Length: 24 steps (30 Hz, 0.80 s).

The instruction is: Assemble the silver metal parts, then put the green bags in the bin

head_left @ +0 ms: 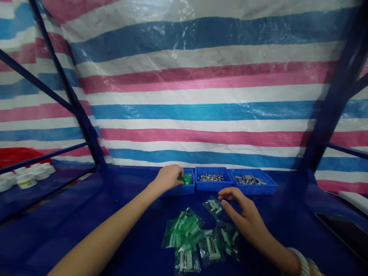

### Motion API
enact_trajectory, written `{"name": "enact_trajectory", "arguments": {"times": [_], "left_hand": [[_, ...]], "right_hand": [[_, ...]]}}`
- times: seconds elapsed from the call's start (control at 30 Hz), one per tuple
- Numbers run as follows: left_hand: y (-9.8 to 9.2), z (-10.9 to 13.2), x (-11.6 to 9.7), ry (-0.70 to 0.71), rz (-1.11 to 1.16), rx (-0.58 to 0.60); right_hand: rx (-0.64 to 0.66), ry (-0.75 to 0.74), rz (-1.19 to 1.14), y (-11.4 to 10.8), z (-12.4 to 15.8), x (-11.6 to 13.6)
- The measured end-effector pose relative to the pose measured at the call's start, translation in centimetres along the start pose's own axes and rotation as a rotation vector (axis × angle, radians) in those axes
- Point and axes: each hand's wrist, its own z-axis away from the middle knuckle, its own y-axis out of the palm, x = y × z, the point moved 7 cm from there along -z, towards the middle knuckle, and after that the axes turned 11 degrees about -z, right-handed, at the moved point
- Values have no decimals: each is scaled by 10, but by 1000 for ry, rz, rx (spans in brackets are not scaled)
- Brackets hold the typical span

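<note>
My left hand reaches into the left blue bin, its fingers pinched on a green plastic packet; what the packet holds cannot be made out. My right hand hovers over the table with thumb and fingers apart, holding nothing. Just left of its fingertips lies a small clear bag with pale, slim parts in it. Nearer to me is a pile of similar bags, with green packets on top and clear bags around them.
The middle blue bin holds small metal parts, and the right blue bin holds flat grey metal pieces. A dark flat device lies at the right edge. White tubs stand far left beyond blue frame bars. Striped sheeting closes the back.
</note>
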Motion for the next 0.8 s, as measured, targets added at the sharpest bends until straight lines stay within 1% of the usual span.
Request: {"name": "enact_trajectory", "arguments": {"times": [0.07, 0.13, 0.23, 0.3, 0.37, 0.43, 0.5, 0.53, 0.6, 0.63, 0.67, 0.7, 0.8], "left_hand": [[-9, -1, -2, -19, 5, -15], [-21, 5, -9, -34, 27, -66], [-35, 26, -29, -34, 77, -186], [-34, 44, -48, -2, 117, -244], [-25, 60, -66, 46, 171, -265], [-14, 70, -78, 77, 293, -273], [-5, 74, -83, 74, 467, -277], [-2, 74, -83, 57, 559, -282], [1, 73, -81, 13, 745, -288], [3, 72, -81, -9, 861, -269], [6, 72, -82, -36, 993, -225], [11, 72, -83, -69, 1134, -157], [29, 76, -93, -214, 1509, 100]], "right_hand": [[-12, 11, 75, -4, -3, -7], [-2, 25, 180, -8, -5, -16], [89, 23, 357, -4, -7, -30], [136, 24, 447, 0, -7, -37], [154, 34, 487, 5, -7, -42], [159, 55, 461, 10, -8, -45], [140, 92, 356, 11, -11, -44], [122, 117, 268, 11, -12, -42], [96, 173, 25, 10, -14, -35], [99, 201, -114, 11, -14, -30], [117, 227, -245, 13, -13, -25], [141, 254, -357, 15, -11, -20], [187, 352, -547, 21, -3, -10]]}}
